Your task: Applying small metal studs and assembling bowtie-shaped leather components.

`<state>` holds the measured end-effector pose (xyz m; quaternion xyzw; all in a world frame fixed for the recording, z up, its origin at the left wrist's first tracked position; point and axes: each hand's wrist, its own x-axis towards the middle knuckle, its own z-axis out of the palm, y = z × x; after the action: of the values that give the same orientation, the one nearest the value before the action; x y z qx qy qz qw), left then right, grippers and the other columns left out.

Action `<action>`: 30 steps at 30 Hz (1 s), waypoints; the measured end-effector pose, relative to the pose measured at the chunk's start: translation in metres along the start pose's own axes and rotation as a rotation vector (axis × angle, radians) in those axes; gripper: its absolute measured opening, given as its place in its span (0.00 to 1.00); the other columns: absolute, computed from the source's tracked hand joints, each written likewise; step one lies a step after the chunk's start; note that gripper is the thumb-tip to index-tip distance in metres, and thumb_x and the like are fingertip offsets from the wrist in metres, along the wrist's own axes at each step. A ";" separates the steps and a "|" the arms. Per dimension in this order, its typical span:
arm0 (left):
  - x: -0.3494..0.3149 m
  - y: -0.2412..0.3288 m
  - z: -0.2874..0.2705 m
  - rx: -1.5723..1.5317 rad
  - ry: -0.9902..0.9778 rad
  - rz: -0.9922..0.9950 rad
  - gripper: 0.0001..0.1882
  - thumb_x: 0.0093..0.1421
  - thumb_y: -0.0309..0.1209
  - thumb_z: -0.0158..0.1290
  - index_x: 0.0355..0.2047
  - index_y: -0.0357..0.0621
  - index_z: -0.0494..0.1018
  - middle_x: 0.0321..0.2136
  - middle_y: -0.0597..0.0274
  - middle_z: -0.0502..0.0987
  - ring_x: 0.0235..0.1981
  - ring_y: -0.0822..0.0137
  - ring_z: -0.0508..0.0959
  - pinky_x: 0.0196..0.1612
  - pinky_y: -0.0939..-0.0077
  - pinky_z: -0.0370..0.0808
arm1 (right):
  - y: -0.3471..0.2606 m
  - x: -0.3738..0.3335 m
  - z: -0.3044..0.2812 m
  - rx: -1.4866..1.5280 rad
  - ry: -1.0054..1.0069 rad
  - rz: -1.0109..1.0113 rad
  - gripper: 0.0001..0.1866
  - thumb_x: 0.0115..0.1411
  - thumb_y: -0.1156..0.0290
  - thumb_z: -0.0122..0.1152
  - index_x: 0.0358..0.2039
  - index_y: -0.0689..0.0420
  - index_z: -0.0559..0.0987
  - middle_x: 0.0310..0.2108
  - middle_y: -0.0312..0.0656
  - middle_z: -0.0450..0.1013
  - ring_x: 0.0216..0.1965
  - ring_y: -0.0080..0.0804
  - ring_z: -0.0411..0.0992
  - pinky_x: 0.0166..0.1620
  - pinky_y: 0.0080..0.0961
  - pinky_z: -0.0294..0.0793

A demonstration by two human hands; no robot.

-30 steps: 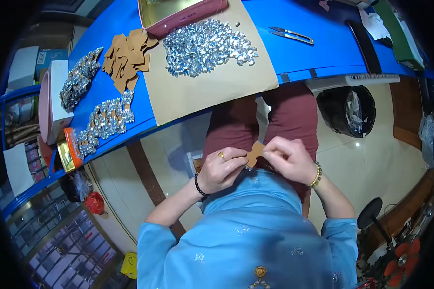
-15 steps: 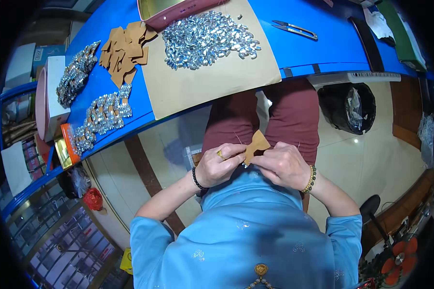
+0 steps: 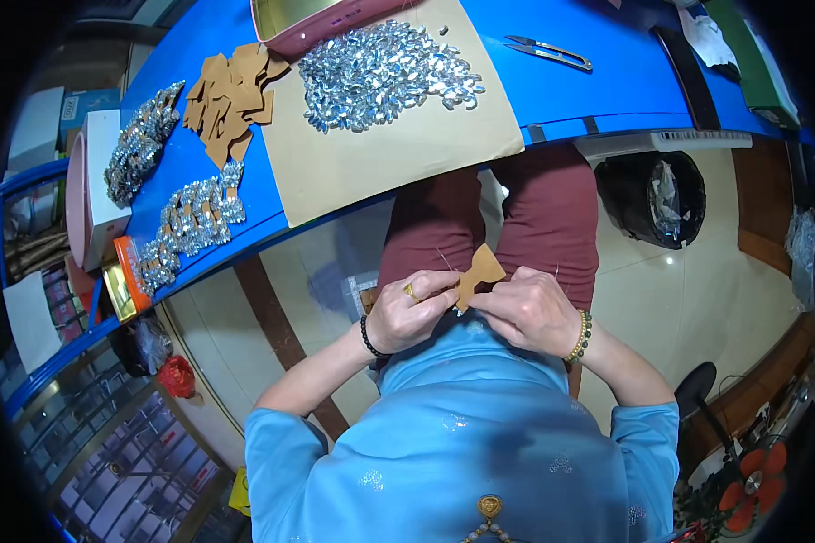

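Observation:
Over my lap, a tan bow-shaped piece [image 3: 482, 271] is held between both hands. My left hand [image 3: 409, 312] pinches its left side, with a thin needle-like line [image 3: 444, 260] sticking up near the fingers. My right hand [image 3: 536, 308] grips its lower right part with thumb and forefinger; another thin line rises beside the knuckles. A little silvery glint shows under the piece's lower edge. On the table lie a heap of silvery faceted stones [image 3: 385, 77], a pile of similar tan pieces [image 3: 231, 95] and rows of stone-covered pieces [image 3: 195, 217].
A tan sheet [image 3: 380, 172] lies under the stones on the blue table [image 3: 570, 100], with a pink tin [image 3: 321, 23] behind. Thread snips [image 3: 550, 52] lie to the right. A black-lined bin [image 3: 652, 199] stands on the floor. An orange-bladed fan [image 3: 753, 486] is at lower right.
Both hands keep their hold on the tan piece and have hardly moved. The table and its things sit slightly further left in the picture, a small shift of the view.

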<state>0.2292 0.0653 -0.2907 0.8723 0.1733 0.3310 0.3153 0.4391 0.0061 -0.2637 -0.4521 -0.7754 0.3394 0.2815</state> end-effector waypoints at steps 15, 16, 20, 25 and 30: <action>-0.002 0.002 -0.003 0.002 -0.075 -0.027 0.13 0.42 0.17 0.54 0.32 0.34 0.71 0.34 0.50 0.73 0.30 0.57 0.77 0.28 0.72 0.76 | 0.000 0.000 0.003 0.019 -0.021 0.041 0.08 0.45 0.75 0.58 0.30 0.55 0.78 0.18 0.38 0.71 0.20 0.32 0.70 0.28 0.27 0.68; -0.002 0.001 -0.001 0.001 -0.057 -0.024 0.13 0.42 0.17 0.55 0.31 0.35 0.71 0.33 0.51 0.74 0.29 0.58 0.77 0.26 0.73 0.75 | 0.000 0.001 0.003 0.007 -0.042 0.046 0.08 0.45 0.75 0.58 0.30 0.55 0.78 0.18 0.38 0.71 0.20 0.33 0.70 0.28 0.27 0.68; -0.001 0.002 0.000 -0.007 -0.032 -0.037 0.11 0.42 0.16 0.56 0.29 0.36 0.73 0.32 0.52 0.75 0.27 0.60 0.77 0.24 0.76 0.73 | 0.002 0.001 0.004 0.015 -0.055 0.048 0.07 0.46 0.75 0.58 0.29 0.56 0.77 0.18 0.39 0.71 0.20 0.33 0.71 0.28 0.27 0.68; 0.000 0.004 0.000 -0.161 -0.087 -0.234 0.11 0.43 0.16 0.55 0.30 0.35 0.73 0.33 0.51 0.75 0.30 0.58 0.77 0.29 0.74 0.74 | 0.007 0.003 0.007 0.030 -0.059 0.052 0.06 0.47 0.74 0.57 0.28 0.56 0.77 0.20 0.39 0.73 0.22 0.34 0.72 0.29 0.27 0.69; 0.001 0.006 -0.003 -0.467 -0.158 -0.471 0.12 0.43 0.15 0.54 0.32 0.35 0.73 0.34 0.51 0.75 0.32 0.56 0.76 0.33 0.73 0.74 | 0.010 0.002 0.011 0.211 0.005 0.126 0.04 0.49 0.74 0.57 0.28 0.56 0.77 0.23 0.39 0.74 0.24 0.33 0.73 0.29 0.26 0.69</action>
<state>0.2287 0.0626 -0.2842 0.7356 0.2647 0.2115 0.5866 0.4357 0.0084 -0.2782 -0.4685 -0.7047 0.4351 0.3077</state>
